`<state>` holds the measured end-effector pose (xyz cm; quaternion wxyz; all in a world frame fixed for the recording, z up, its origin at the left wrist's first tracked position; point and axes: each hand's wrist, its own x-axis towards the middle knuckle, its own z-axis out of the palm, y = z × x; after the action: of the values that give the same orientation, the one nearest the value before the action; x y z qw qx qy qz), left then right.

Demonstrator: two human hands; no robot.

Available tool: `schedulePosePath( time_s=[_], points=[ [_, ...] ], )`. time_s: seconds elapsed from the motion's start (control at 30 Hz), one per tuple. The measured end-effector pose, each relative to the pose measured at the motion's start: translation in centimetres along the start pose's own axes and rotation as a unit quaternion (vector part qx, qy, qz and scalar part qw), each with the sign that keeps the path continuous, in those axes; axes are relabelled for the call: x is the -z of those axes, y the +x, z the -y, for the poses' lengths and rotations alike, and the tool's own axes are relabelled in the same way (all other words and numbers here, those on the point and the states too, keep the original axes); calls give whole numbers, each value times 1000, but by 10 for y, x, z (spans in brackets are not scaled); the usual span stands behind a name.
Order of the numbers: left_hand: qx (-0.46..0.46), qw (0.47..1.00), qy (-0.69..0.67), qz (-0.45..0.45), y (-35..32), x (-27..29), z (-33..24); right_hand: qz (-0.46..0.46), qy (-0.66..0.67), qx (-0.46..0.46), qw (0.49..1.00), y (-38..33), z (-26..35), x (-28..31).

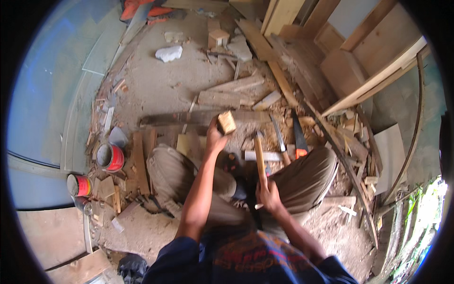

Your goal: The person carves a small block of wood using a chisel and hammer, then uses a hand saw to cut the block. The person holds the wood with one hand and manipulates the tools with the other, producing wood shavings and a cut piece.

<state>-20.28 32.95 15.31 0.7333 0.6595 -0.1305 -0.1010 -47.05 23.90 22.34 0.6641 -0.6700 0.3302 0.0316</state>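
Note:
My left hand is closed around a small wooden block, raised above the ground between my knees, its pale end facing up. In my right hand is a hammer, gripped low on its wooden handle with the head pointing away from me. The hammer stands apart from the block, to its right. Beyond the block a long dark plank lies across the ground. To the right of the hammer lie a handsaw with an orange part on its handle and a narrow metal blade.
Two red cans stand at the left among wood scraps. Glass or smooth panels lean along the left side. Boards and a wooden frame rise at the right. Offcuts and a white lump lie ahead.

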Motion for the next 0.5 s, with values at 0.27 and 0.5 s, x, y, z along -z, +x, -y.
schedulePosePath(
  time_s=[0.27, 0.5],
  points=[
    [-12, 998, -44, 43, 22, 39, -36, 36, 341, -147, 928, -47, 36, 21],
    [56, 935, -350, -18, 42, 70, -65, 120, 346, -115, 924, -49, 60, -7]
  ],
)
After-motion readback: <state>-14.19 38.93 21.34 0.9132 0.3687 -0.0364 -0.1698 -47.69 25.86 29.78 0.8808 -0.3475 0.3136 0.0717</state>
